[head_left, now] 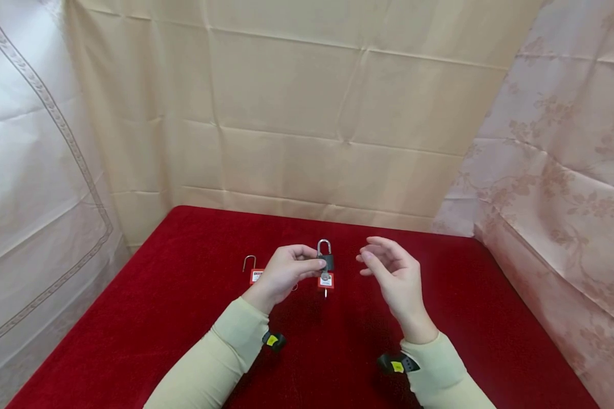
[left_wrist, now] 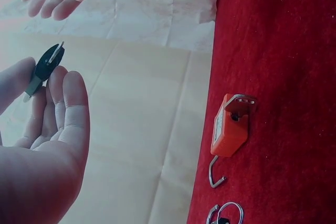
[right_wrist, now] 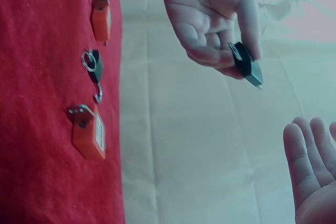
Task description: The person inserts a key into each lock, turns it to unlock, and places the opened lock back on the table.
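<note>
My left hand point(head_left: 282, 274) pinches a dark padlock point(head_left: 327, 262) between thumb and fingers, above the table. Its silver shackle points away from me, and a key on a ring hangs from its near end. In the left wrist view this padlock point(left_wrist: 46, 67) shows edge-on between the thumb and fingertips. My right hand point(head_left: 395, 274) is held apart to the right, fingers loosely bent and holding nothing; the right wrist view has its fingers point(right_wrist: 300, 158) away from the padlock. Beyond the held padlock lies a red padlock point(head_left: 326, 282), partly covered by the key.
Another red padlock point(head_left: 256, 276) with its shackle swung out lies left, partly behind the left hand. Between the red ones, a black padlock point(right_wrist: 95, 66) with a key ring shows in the right wrist view. Red cloth point(head_left: 225, 238) covers the table; curtains point(head_left: 297, 113) surround it.
</note>
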A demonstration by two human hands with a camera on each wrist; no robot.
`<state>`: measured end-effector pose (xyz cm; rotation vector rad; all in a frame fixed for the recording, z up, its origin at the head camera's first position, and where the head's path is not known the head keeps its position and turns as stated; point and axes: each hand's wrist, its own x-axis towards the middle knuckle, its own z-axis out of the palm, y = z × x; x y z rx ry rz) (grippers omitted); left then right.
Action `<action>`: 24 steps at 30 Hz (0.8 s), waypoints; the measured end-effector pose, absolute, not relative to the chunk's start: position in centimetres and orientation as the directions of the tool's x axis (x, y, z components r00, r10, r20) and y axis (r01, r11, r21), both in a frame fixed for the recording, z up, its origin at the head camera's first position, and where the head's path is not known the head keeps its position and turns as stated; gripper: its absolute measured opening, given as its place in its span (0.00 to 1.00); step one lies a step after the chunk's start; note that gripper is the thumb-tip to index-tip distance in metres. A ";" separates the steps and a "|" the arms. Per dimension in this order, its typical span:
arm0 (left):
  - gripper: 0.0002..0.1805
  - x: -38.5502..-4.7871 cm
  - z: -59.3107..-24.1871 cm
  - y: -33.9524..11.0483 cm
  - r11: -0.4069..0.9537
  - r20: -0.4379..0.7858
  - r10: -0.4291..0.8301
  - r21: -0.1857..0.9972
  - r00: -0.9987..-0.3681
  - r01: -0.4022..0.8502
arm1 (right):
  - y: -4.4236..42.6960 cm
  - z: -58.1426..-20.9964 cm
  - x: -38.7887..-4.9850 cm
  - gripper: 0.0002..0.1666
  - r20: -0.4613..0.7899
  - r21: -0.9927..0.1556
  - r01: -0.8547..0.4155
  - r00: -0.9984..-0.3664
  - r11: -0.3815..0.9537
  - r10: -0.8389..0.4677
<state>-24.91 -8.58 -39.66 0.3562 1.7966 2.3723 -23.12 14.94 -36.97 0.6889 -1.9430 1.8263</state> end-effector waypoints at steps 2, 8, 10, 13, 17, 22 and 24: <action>0.09 -24.9 -39.6 -8.6 -0.274 0.103 0.258 0.961 -0.961 0.029 | 15.2 -36.7 -23.1 0.17 0.598 -0.797 -0.603 -0.796 0.042 -0.094; 0.07 -24.7 -39.6 -8.4 -0.282 0.109 0.264 0.959 -0.958 0.032 | 15.8 -36.5 -23.5 0.18 0.612 -0.783 -0.620 -0.782 0.053 -0.114; 0.07 -24.6 -39.7 -8.3 -0.281 0.108 0.270 0.959 -0.957 0.029 | 16.1 -36.5 -23.7 0.18 0.607 -0.785 -0.617 -0.785 0.060 -0.125; 0.07 -24.6 -39.7 -8.2 -0.267 0.101 0.284 0.963 -0.954 0.022 | 16.6 -36.6 -24.0 0.18 0.592 -0.791 -0.606 -0.792 0.078 -0.148; 0.08 -24.5 -39.8 -7.9 -0.246 0.083 0.303 0.969 -0.949 0.006 | 17.1 -36.8 -24.3 0.18 0.567 -0.803 -0.587 -0.805 0.100 -0.174; 0.09 -24.4 -40.0 -7.6 -0.241 0.079 0.317 0.970 -0.945 0.000 | 17.1 -36.9 -24.4 0.18 0.527 -0.825 -0.551 -0.830 0.122 -0.183; 0.09 -24.4 -40.0 -7.5 -0.242 0.076 0.321 0.970 -0.944 -0.004 | 17.1 -37.0 -24.4 0.19 0.511 -0.833 -0.538 -0.838 0.129 -0.191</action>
